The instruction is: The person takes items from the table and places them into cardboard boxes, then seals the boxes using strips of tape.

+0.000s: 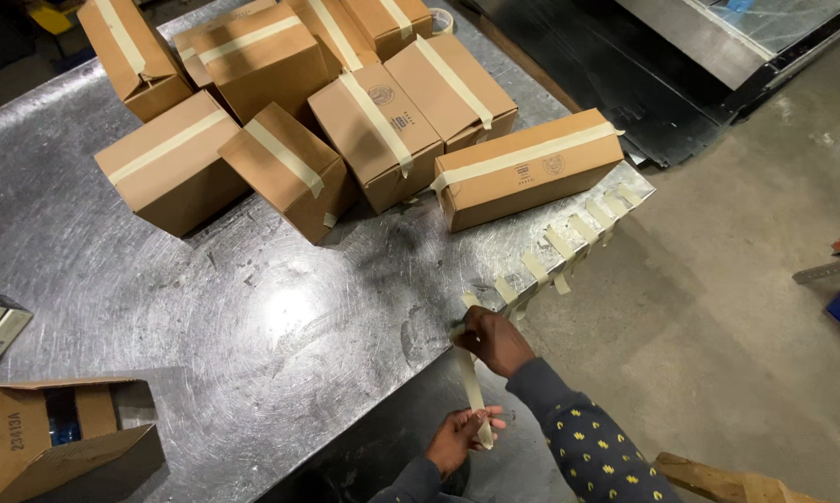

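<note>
**A:** From the head view, where is the tape?

**B:** You hold a long strip of pale beige masking tape (pixel 472 384) stretched between both hands. Your right hand (pixel 494 340) pins its upper end at the near edge of the scratched grey metal bench (pixel 252 317), fingers closed on it. Your left hand (pixel 457 438) pinches the lower end below the bench edge, fingers narrow around the strip, so it hangs taut and cannot fold onto itself.

**A:** And the other pieces along the rim?

**B:** A row of short pre-cut beige tape strips (pixel 569 233) is stuck by one end to the bench's right edge, tails hanging free. Kept that way, each one is easy to peel off with one hand.

**A:** How much room do you have?

**B:** Plenty in the middle of the bench. The sealed brown cardboard boxes with tape down their lids (pixel 345 121) crowd the far side, the nearest long one (pixel 527 168) sitting just beside the strip row. An open brown cardboard box (pixel 57 438) lies at the near left corner, well apart from your hands. Right of the edge the grey concrete floor (pixel 718 307) drops away, so anything slipping off there falls.
</note>
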